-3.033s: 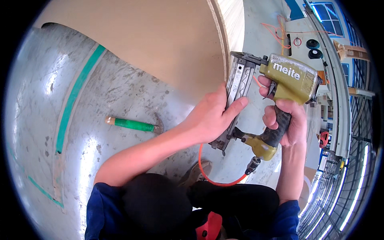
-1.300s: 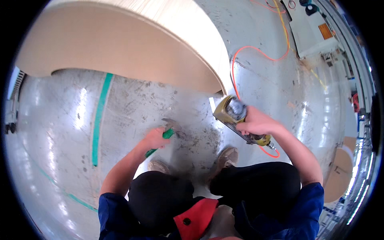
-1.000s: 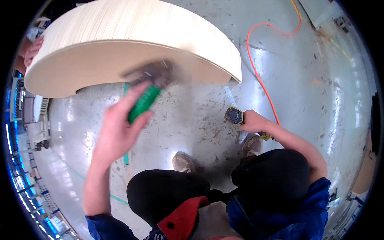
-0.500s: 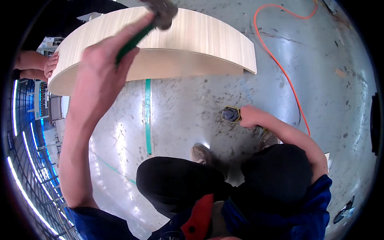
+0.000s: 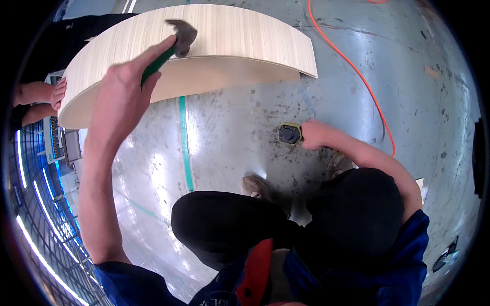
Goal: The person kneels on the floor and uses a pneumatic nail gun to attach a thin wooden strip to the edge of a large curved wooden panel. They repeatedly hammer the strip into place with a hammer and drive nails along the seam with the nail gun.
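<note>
My left hand [image 5: 120,94] is closed round the green handle of a claw hammer [image 5: 185,40], the forefinger stretched along it toward the head. The dark metal head is over the front edge of a curved, pale wood-grain panel [image 5: 240,30]; whether they touch I cannot tell. The panel stands as a wide arch-shaped piece with a hollow underside facing me. Lower right, my right hand [image 5: 315,135] is closed on a yellow and dark grey power tool [image 5: 290,133], seen from its end above the floor. Its lower part is hidden.
Another person's hand [image 5: 58,94] rests on the panel's left end. An orange hose [image 5: 357,74] curves across the grey floor on the right. A green tape line [image 5: 184,137] runs toward the panel. My shoes [image 5: 253,187] are below the tool.
The hammer has come down and slightly left, its blurred head now sharper near the panel's edge. My right hand keeps its hold on the power tool. The whole view has shifted slightly.
</note>
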Demonstrator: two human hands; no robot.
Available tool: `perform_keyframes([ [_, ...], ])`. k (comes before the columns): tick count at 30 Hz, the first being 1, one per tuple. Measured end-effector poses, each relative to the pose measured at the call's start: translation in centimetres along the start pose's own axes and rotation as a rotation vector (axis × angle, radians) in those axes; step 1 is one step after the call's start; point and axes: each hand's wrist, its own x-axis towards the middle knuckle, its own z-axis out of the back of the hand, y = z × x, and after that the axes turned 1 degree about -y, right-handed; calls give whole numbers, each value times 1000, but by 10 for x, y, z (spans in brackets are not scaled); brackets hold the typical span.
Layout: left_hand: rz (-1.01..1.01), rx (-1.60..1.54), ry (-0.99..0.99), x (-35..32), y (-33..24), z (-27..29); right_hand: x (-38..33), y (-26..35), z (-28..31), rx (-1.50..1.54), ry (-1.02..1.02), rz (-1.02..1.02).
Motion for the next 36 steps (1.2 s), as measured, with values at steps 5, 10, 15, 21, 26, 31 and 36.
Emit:
perform_keyframes([
  [5, -202, -185, -215, 12, -26, -16, -2, 2, 1, 47, 10, -8],
  [10, -217, -128, -39, 29, -35, -17, -7, 1, 6, 34, 18, 12],
  [15, -98, -82, 25, 30, -39, -28, -10, 3, 12, 32, -3, -24],
  [21, -317, -135, -59, 64, -53, -51, -6, 0, 9, 24, 49, 48],
  [26, -364, -71, 90, 84, -90, -79, -9, -1, 9, 6, 26, 90],
  [31, -460, -116, 117, 113, -113, -105, -13, -2, 13, 45, 50, 87],
  [36, -646, -161, 90, 127, -148, -140, 1, -12, 5, -7, 59, 115],
])
